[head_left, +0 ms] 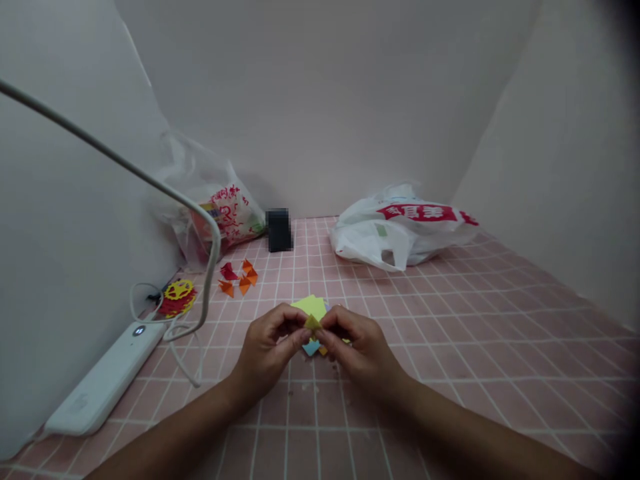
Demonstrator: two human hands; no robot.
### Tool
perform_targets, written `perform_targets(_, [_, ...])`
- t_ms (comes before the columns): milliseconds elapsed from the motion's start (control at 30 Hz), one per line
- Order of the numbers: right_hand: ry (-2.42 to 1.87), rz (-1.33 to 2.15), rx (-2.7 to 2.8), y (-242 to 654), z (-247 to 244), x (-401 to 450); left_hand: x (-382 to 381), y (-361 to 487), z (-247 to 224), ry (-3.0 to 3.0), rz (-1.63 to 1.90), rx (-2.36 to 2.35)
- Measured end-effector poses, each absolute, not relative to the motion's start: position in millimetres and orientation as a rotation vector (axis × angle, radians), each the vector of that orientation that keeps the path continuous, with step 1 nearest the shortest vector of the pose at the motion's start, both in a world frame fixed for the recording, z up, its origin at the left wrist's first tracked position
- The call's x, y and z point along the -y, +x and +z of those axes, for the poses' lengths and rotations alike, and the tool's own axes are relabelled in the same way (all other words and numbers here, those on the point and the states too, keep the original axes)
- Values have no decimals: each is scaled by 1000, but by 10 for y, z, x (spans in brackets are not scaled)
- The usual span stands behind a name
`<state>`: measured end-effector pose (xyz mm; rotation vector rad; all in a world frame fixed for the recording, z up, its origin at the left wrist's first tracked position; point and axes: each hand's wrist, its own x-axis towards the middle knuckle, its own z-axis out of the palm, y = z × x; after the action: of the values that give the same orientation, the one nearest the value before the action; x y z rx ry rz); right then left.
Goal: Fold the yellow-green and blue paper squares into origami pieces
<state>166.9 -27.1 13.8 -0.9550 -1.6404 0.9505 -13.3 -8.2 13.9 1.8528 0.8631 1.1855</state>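
Note:
Between my fingertips is a small folded piece of yellow paper [313, 323], pinched from both sides. My left hand [267, 343] grips its left edge with thumb and forefinger. On the other side my right hand [361, 341] is closed on it in the same way. Just beyond and below the hands lie loose paper squares: a light yellow sheet [310, 305] on top and a light blue corner [311, 348] poking out underneath. Some of this paper is hidden by my fingers.
Several folded orange paper pieces [244, 285] and a red one [229, 271] lie left of centre. Red and yellow cut-outs [179, 291] sit by a white power strip [107, 377] with a cable [213, 267]. Plastic bags [370, 233] and a black object [279, 231] stand at the back.

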Motion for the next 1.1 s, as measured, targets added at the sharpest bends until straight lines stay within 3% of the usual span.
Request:
perform_targets(233, [-1023,1322,1372,1610,131,281,112,-112,112,1767,1118,-969])
perform_targets(1100, [-1027,1278,1425,1597,83,276,127,-88,107,1674,1158,-1023])
